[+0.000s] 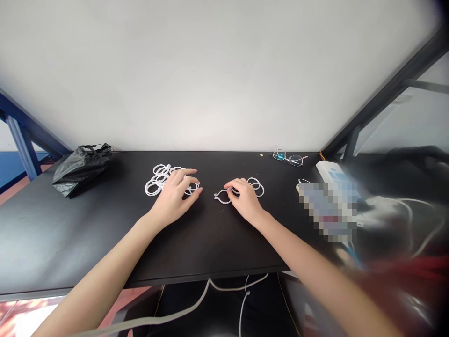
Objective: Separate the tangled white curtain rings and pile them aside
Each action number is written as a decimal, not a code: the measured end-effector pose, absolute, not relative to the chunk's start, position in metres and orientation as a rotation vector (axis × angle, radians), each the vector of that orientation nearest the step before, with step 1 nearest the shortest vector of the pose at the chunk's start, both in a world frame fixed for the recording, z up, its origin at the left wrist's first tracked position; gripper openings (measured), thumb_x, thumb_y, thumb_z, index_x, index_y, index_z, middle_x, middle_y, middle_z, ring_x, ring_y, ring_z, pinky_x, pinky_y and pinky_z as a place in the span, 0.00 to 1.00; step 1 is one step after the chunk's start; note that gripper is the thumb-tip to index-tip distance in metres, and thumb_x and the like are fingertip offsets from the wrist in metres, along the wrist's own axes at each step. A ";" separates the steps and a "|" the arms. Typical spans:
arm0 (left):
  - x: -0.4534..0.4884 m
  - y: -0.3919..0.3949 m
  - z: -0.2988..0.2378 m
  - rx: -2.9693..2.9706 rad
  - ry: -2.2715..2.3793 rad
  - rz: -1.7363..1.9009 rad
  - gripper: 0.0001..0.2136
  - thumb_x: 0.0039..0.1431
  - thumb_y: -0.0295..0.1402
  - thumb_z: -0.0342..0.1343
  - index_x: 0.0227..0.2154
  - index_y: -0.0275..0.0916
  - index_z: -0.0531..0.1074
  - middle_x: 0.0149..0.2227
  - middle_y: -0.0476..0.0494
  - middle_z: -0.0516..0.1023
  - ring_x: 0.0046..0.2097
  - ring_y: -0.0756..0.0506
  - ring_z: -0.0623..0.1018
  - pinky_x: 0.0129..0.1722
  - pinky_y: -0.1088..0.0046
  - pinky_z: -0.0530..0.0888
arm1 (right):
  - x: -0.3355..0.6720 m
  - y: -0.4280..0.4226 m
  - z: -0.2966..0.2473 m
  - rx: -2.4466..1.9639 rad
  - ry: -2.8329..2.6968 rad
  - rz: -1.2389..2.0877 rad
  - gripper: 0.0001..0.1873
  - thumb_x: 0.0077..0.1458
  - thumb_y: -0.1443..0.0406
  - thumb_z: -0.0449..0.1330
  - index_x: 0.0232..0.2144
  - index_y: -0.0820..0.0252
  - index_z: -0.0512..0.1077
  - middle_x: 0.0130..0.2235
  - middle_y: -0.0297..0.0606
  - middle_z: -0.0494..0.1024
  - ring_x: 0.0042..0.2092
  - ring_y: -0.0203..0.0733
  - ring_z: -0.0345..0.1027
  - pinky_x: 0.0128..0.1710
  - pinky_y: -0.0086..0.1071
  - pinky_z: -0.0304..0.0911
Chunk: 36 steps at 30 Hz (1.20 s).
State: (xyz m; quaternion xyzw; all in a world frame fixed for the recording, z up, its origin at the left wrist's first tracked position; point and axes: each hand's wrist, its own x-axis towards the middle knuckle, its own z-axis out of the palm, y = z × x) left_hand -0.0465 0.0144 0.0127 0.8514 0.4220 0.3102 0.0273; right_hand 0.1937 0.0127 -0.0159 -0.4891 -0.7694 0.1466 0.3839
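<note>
On the black table, my left hand [175, 194] rests over a pile of white plastic rings [154, 187], its fingers spread and thumb apart. Part of the pile is hidden under those fingers. To the right, my right hand [245, 199] pinches a white ring [221, 200] between thumb and forefinger. That ring has a small eyelet at its left end and lies close to the tabletop. More white rings [260, 187] show just beyond and to the right of my right hand, partly covered by it.
A crumpled black plastic bag [84, 166] sits at the far left of the table [196, 252]. Eyeglasses [289, 158] lie near the wall at right. A white box [333, 173] and a blurred-out object [326, 213] stand farther right. White cables [182, 311] hang below the front edge.
</note>
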 end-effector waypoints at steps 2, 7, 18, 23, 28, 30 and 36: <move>-0.038 0.009 0.012 2.660 1.167 0.880 0.08 0.66 0.36 0.50 0.43 0.40 0.70 0.54 0.37 0.69 0.55 0.38 0.69 0.56 0.54 0.67 | 0.193 0.013 -0.016 -1.237 -1.952 0.393 0.12 0.55 0.76 0.54 0.32 0.57 0.73 0.35 0.39 0.78 0.40 0.46 0.68 0.40 0.40 0.66; -0.027 0.002 0.001 2.673 1.031 0.642 0.16 0.65 0.38 0.51 0.53 0.39 0.68 0.60 0.34 0.65 0.60 0.36 0.66 0.58 0.52 0.67 | 0.192 0.012 -0.017 -1.196 -1.910 0.433 0.11 0.54 0.76 0.55 0.32 0.57 0.73 0.38 0.40 0.78 0.41 0.46 0.70 0.38 0.38 0.68; -0.028 0.004 -0.001 2.601 0.994 0.665 0.16 0.65 0.37 0.50 0.53 0.41 0.69 0.56 0.36 0.70 0.56 0.37 0.71 0.56 0.54 0.70 | 0.189 0.008 -0.013 -1.120 -1.804 0.411 0.11 0.55 0.75 0.53 0.32 0.57 0.73 0.40 0.41 0.78 0.43 0.45 0.73 0.40 0.38 0.72; -0.029 0.006 0.001 2.606 1.088 0.742 0.17 0.66 0.36 0.50 0.56 0.39 0.64 0.53 0.36 0.72 0.53 0.38 0.72 0.54 0.55 0.70 | 0.189 0.008 -0.012 -1.094 -1.779 0.374 0.13 0.56 0.75 0.50 0.32 0.57 0.73 0.40 0.41 0.78 0.43 0.45 0.73 0.43 0.39 0.71; -0.032 0.007 0.002 2.602 1.216 0.808 0.23 0.63 0.40 0.53 0.59 0.40 0.60 0.51 0.36 0.72 0.52 0.36 0.72 0.53 0.54 0.69 | 0.189 0.006 -0.008 -1.060 -1.773 0.296 0.15 0.58 0.76 0.49 0.32 0.57 0.72 0.41 0.42 0.79 0.43 0.45 0.73 0.41 0.38 0.69; -0.032 0.007 0.002 2.598 1.205 0.815 0.24 0.63 0.41 0.54 0.59 0.40 0.60 0.52 0.36 0.72 0.53 0.36 0.71 0.53 0.54 0.69 | 0.189 0.005 -0.007 -1.051 -1.770 0.283 0.15 0.58 0.76 0.48 0.32 0.57 0.72 0.41 0.42 0.79 0.43 0.45 0.73 0.40 0.38 0.69; -0.029 0.005 0.004 2.615 1.095 0.781 0.19 0.65 0.38 0.53 0.57 0.40 0.62 0.52 0.37 0.71 0.53 0.38 0.71 0.56 0.55 0.67 | 0.189 0.004 -0.004 -1.034 -1.716 0.251 0.15 0.59 0.75 0.48 0.33 0.57 0.72 0.42 0.42 0.79 0.45 0.45 0.74 0.42 0.39 0.70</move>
